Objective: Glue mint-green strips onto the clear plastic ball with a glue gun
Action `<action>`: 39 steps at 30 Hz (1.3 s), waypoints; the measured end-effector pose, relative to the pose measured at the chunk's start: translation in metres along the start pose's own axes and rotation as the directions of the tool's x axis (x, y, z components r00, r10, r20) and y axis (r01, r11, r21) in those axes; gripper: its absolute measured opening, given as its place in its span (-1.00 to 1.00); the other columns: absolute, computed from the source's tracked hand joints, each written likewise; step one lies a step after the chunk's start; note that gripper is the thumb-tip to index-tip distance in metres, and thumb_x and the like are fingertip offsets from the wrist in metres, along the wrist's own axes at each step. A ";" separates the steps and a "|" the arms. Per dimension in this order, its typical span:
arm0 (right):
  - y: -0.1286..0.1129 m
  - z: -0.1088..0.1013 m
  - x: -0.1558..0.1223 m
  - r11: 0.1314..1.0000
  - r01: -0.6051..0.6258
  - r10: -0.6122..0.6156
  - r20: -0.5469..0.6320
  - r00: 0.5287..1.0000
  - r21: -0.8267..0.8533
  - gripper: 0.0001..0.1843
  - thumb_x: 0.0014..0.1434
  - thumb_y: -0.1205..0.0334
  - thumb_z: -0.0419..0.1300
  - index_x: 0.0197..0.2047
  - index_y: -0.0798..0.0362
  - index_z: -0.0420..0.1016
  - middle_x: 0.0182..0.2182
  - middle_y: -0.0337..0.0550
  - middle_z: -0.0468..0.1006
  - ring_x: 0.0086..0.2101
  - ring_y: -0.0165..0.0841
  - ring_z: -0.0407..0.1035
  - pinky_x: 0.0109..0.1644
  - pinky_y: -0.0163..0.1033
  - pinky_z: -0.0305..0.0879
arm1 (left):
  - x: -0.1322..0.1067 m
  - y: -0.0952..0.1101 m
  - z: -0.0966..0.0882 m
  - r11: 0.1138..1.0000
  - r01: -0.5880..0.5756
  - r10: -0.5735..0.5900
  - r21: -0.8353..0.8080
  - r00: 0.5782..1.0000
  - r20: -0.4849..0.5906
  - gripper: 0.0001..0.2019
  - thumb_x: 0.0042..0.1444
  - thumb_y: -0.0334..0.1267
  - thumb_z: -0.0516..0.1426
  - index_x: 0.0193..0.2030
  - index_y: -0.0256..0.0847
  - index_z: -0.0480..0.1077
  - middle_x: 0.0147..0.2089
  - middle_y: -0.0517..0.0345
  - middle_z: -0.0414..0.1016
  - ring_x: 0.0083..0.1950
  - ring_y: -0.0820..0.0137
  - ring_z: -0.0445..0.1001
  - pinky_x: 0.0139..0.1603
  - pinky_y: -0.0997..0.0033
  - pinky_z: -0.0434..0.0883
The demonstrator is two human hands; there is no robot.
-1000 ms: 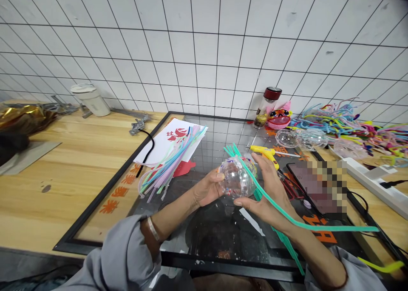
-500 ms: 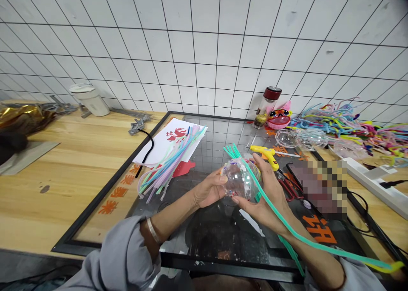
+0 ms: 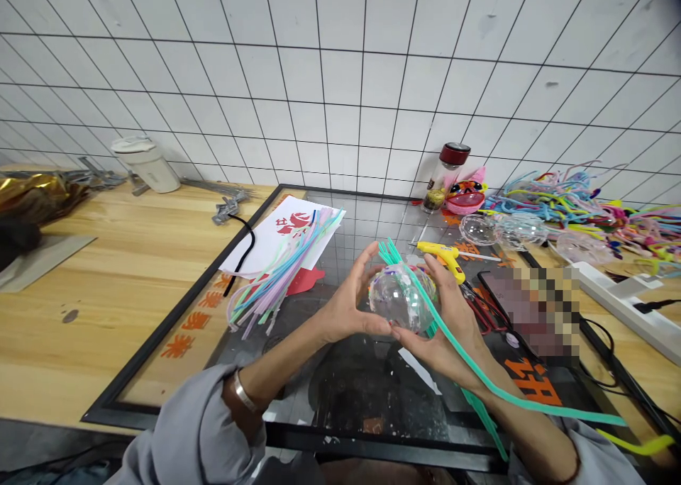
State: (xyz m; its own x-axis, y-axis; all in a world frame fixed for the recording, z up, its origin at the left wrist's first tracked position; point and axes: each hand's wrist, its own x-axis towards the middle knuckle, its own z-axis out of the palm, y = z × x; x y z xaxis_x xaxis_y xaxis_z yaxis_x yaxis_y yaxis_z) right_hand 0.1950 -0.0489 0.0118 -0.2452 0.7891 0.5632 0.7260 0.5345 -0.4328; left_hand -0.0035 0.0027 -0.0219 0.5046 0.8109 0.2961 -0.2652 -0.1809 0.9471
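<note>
two hands hold one clear ball (image 3: 394, 302) between them: the left hand (image 3: 348, 304) curves its fingers and thumb around the near-left side, and the right hand (image 3: 452, 329) grips the opposite side, the two thumb tips meeting just below it. one long green strip (image 3: 532, 403) crosses the ball and runs over the right wrist; one green bundle (image 3: 390, 251), its strips too crowded to count, pokes out past the left fingertips. just beyond the right fingertips lies one yellow glue gun (image 3: 439, 249). to the right of those fingers is one phone (image 3: 511, 308), partly blurred; farther off, three more clear balls (image 3: 479, 230) seem to sit beside one another. left of the left fingers, one pastel bundle (image 3: 290, 269), uncounted, rests across one white sheet (image 3: 269, 223). one white scrap (image 3: 420, 371) lies below the right thumb.
</note>
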 end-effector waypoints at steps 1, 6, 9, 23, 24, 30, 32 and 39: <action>0.000 0.000 0.000 1.000 -0.002 0.002 0.002 1.000 -0.001 0.11 0.01 0.08 0.37 0.48 -0.09 -0.19 0.28 0.12 0.30 0.18 0.04 0.36 0.10 0.20 0.49 | 0.000 0.003 -0.002 0.979 -0.072 0.070 0.189 0.997 0.021 0.33 -0.30 0.20 0.45 0.51 0.09 -0.25 0.58 -0.17 -0.35 0.53 -0.17 -0.05 0.41 -0.25 0.15; 0.000 0.000 0.000 0.999 0.022 -0.021 0.015 1.000 -0.037 0.18 -0.04 0.03 0.41 0.48 -0.07 -0.20 0.25 0.17 0.34 0.15 0.06 0.40 -0.03 0.16 0.56 | 0.000 0.016 -0.007 0.623 -0.428 0.325 0.655 0.903 0.282 0.30 -0.32 0.21 0.44 0.51 0.15 -0.21 0.57 -0.19 -0.42 0.55 -0.29 -0.21 0.42 -0.40 0.06; 0.000 0.000 -0.001 0.998 0.036 -0.035 0.021 0.999 -0.058 0.20 -0.04 0.03 0.42 0.48 -0.08 -0.22 0.26 0.18 0.33 0.15 0.06 0.40 -0.06 0.13 0.57 | 0.001 0.019 -0.008 0.567 -0.429 0.272 0.703 0.903 0.332 0.28 -0.27 0.24 0.40 0.51 0.12 -0.21 0.55 -0.26 -0.42 0.54 -0.29 -0.15 0.41 -0.36 0.12; 0.002 0.000 -0.005 0.999 0.039 -0.037 0.050 0.998 -0.030 -0.03 0.02 0.00 0.37 0.39 -0.05 -0.01 0.22 0.10 0.36 0.16 -0.01 0.38 0.01 0.08 0.53 | 0.001 0.013 -0.005 0.625 -0.439 0.295 0.645 0.898 0.326 0.03 -0.06 0.09 0.38 0.46 0.10 -0.07 0.46 -0.22 -0.15 0.42 -0.11 0.16 0.38 -0.22 0.26; 0.002 0.000 -0.005 0.999 0.043 -0.042 0.047 0.998 -0.021 -0.05 0.01 0.00 0.37 0.37 -0.06 0.02 0.20 0.09 0.38 0.15 -0.02 0.40 0.01 0.07 0.53 | 0.001 0.014 -0.005 0.628 -0.447 0.306 0.638 0.895 0.325 0.01 -0.05 0.08 0.38 0.46 0.09 -0.05 0.44 -0.22 -0.12 0.43 -0.11 0.15 0.38 -0.21 0.26; 0.003 0.000 -0.003 0.998 0.065 -0.065 0.027 0.998 0.016 -0.09 0.02 0.01 0.39 0.33 -0.07 0.04 0.18 0.08 0.38 0.15 -0.01 0.39 0.03 0.08 0.52 | 0.002 0.014 -0.002 0.640 -0.457 0.327 0.618 0.889 0.320 -0.05 -0.01 0.00 0.38 0.45 0.05 0.00 0.40 -0.22 0.02 0.45 -0.11 0.11 0.39 -0.22 0.24; 0.004 0.002 -0.003 0.993 0.106 -0.106 -0.003 0.994 0.050 -0.08 0.04 0.04 0.39 0.35 -0.08 0.02 0.20 0.07 0.36 0.20 -0.03 0.34 0.09 0.09 0.50 | 0.001 0.012 -0.002 0.637 -0.455 0.334 0.622 0.890 0.309 -0.08 0.01 -0.02 0.37 0.45 0.04 0.02 0.41 -0.21 0.06 0.46 -0.10 0.10 0.40 -0.20 0.24; 0.009 0.004 -0.002 0.955 0.289 -0.279 -0.118 0.953 0.075 -0.02 0.06 0.18 0.40 0.41 -0.11 -0.04 0.24 0.09 0.28 0.28 -0.03 0.22 0.27 0.24 0.33 | -0.003 0.007 -0.001 0.559 -0.502 0.409 0.660 0.859 0.307 -0.17 0.12 -0.04 0.30 0.46 0.08 0.01 0.51 -0.25 -0.10 0.50 -0.12 0.06 0.38 -0.18 0.26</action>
State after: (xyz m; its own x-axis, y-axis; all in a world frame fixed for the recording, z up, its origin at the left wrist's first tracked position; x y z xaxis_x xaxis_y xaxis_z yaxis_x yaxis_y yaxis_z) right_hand 0.2000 -0.0444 0.0041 -0.3605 0.5674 0.7404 0.5741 0.7605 -0.3033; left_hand -0.0081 -0.0006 -0.0166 0.5772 0.4524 0.6798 0.1410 -0.8752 0.4628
